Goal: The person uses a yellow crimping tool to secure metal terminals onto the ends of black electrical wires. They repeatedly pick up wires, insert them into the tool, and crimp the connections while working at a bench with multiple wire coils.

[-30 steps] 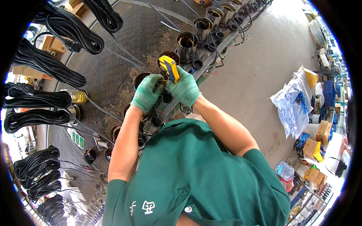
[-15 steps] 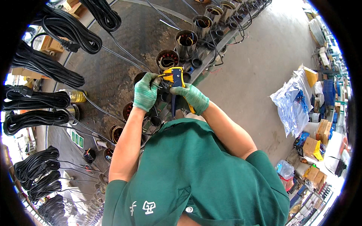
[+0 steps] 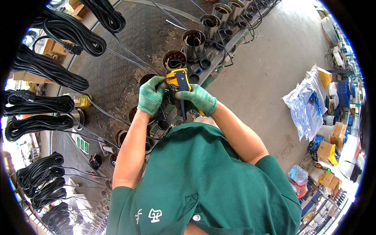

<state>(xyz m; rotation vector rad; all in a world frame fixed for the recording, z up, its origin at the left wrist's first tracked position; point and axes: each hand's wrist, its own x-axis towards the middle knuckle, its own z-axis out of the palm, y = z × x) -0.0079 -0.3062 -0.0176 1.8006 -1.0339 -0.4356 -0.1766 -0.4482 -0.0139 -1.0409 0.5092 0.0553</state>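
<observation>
Green knitted gloves cover both hands. The right hand (image 3: 197,98) wraps its fingers around the dark blue handles of a yellow-headed stripping tool (image 3: 179,80), held above the bench (image 3: 125,58) edge. The left hand (image 3: 150,95) has its fingers pinched narrow at the tool's head, on thin wire ends too small to make out. Just beyond stand round metal motor housings (image 3: 193,42) in a row, copper windings showing inside. Coils of black rubbery cable (image 3: 58,72) lie on the bench's dark, pebbled surface to the left.
</observation>
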